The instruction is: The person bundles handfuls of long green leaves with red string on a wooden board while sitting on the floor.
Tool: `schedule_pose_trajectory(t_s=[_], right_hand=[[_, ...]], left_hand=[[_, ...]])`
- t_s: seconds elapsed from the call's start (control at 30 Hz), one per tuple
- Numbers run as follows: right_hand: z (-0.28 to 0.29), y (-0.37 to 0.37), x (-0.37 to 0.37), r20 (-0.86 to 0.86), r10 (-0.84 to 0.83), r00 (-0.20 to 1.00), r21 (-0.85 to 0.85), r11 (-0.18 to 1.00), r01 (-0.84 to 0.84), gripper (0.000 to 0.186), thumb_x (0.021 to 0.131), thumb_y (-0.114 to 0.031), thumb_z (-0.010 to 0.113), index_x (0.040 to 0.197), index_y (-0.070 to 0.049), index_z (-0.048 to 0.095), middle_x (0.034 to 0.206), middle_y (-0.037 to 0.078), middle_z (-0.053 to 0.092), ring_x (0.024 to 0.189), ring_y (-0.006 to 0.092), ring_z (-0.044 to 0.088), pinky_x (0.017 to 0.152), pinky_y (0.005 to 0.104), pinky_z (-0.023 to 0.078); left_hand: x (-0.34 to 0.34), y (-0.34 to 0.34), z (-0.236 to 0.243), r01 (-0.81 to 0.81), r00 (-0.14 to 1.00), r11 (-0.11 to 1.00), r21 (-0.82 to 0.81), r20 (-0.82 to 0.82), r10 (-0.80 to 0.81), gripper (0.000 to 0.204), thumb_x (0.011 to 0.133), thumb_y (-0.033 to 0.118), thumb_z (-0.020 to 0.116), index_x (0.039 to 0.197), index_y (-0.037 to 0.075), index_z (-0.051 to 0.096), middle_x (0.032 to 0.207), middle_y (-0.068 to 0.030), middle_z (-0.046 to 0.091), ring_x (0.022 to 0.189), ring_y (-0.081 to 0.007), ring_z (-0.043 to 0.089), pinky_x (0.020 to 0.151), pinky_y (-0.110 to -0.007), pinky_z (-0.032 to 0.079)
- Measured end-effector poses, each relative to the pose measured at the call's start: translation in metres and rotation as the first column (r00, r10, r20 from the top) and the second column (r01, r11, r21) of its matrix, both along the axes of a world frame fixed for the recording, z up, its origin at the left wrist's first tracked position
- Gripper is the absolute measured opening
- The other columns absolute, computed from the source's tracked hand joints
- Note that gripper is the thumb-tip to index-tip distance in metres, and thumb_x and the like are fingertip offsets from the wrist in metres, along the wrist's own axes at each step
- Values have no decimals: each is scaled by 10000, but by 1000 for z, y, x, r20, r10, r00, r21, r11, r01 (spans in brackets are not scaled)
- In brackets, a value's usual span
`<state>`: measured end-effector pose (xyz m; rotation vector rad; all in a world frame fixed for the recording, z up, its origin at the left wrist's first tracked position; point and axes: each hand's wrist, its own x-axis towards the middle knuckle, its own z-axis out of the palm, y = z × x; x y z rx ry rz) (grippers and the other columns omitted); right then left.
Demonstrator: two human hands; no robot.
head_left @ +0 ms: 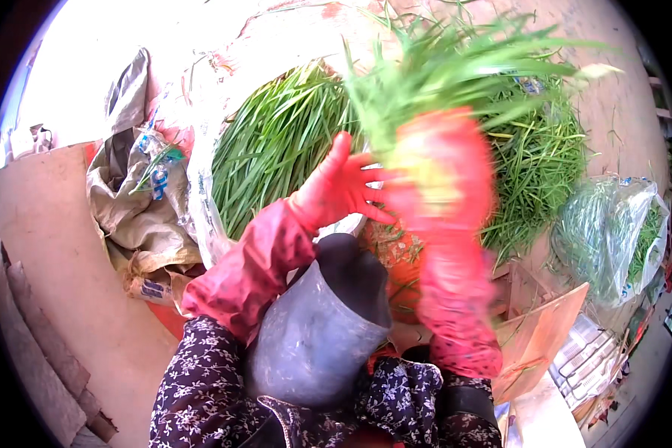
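"What do those hands have hold of?"

"The right hand (444,175), red-gloved, seems closed round a bunch of green leaves (433,82), raised in front of the piles, though blur hides its fingers. The left hand (342,183) is open beside it, fingers spread, with nothing in it that I can see."

"Why grip so low?"

"I'd guess it lets the blades fan out freely above the glove."

"And the piles?"

"The left pile (276,142) lies mostly one way, perhaps for order, with white plastic (204,201) along its edge, likely as a liner. The right pile (541,168) is more tangled. That clear bag (608,239) probably stops its greens scattering."
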<state>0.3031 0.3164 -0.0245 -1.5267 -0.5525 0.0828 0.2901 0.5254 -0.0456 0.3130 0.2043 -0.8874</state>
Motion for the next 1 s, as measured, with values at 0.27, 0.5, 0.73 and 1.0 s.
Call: schedule_pose_trajectory(t_s=[0.27, 0.5, 0.73, 1.0], right_hand=[[-15, 73, -65, 177, 284, 942, -841, 541, -5, 554, 761, -286, 647, 1281, -157, 502, 1269, 43, 536, 1240, 279, 427, 1066, 569, 227], [-60, -27, -108, -863, -329, 383, -265, 941, 210, 613, 811, -416, 689, 1276, -60, 510, 1160, 106, 606, 1022, 203, 596, 775, 361, 524], [-121, 29, -60, -908, -108, 405, 16, 956, 292, 645, 830, -512, 632, 1212, 2, 552, 1136, 59, 615, 1022, 186, 560, 950, 334, 387], [-33, -2, -30, -476, -681, 556, -671, 690, 271, 311, 806, -295, 689, 993, -51, 645, 660, 58, 618, 575, 107, 564, 532, 272, 458]], left_hand=[[-76, -5, -113, -602, 760, 757, 255, -108, 641, 543, 869, 450, 565, 1295, 121, 495, 1131, -107, 628, 1054, -261, 582, 952, -481, 436], [-46, 10, -99, -245, 830, 962, 118, -487, 271, 556, 836, 454, 629, 1191, 30, 566, 1135, -156, 624, 996, -311, 613, 890, -467, 497], [-58, 5, -120, 89, 862, 990, 105, -506, -24, 526, 836, 401, 622, 1195, 20, 569, 1118, -166, 636, 976, -309, 627, 900, -451, 483], [-62, 11, -126, 50, 888, 998, -30, -455, -58, 594, 802, 411, 649, 1224, 7, 540, 1127, -168, 630, 986, -310, 625, 900, -454, 488]])
